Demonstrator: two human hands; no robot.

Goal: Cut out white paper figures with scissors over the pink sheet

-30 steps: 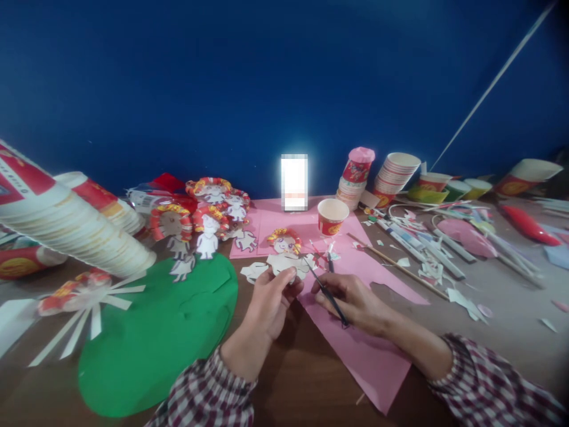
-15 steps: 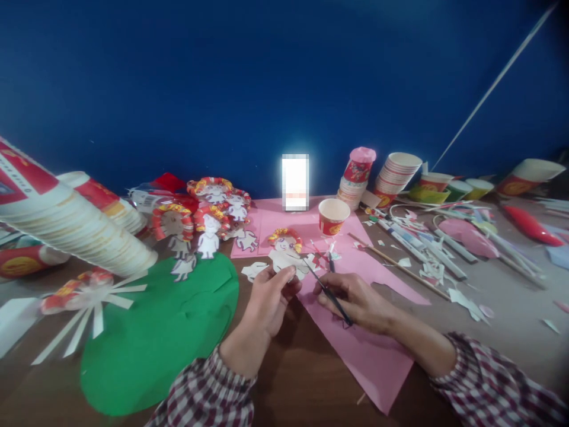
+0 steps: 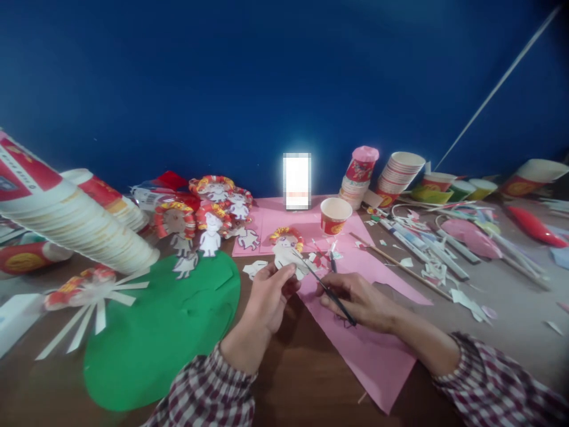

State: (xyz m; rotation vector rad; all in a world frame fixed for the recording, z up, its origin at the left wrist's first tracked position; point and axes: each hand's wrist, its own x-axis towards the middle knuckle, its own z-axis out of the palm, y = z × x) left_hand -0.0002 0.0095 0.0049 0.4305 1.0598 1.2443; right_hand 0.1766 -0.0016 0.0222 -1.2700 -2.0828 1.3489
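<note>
Between its thumb and fingers my left hand (image 3: 272, 296) pinches a small white paper piece (image 3: 284, 257). My right hand (image 3: 358, 302) is closed round a slim dark tool (image 3: 340, 302), which looks like scissors, its pale tip reaching the paper. Just behind the held paper lies a drawn face with a red and yellow ring (image 3: 285, 238). A white scrap (image 3: 255, 270) is left of my left hand. Pink paper (image 3: 368, 356) lies under my right hand.
A green paper shape (image 3: 164, 338) and a large slanted cup stack (image 3: 89, 219) are at the left. Ringed paper figures (image 3: 210, 237) stand behind the green paper. A cup (image 3: 335, 216), a long stick (image 3: 400, 267), pens and scraps lie to the right.
The scissor-like tool's tip has shifted slightly left and up over the paper. The whole view has moved a little, while both hands keep their holds.
</note>
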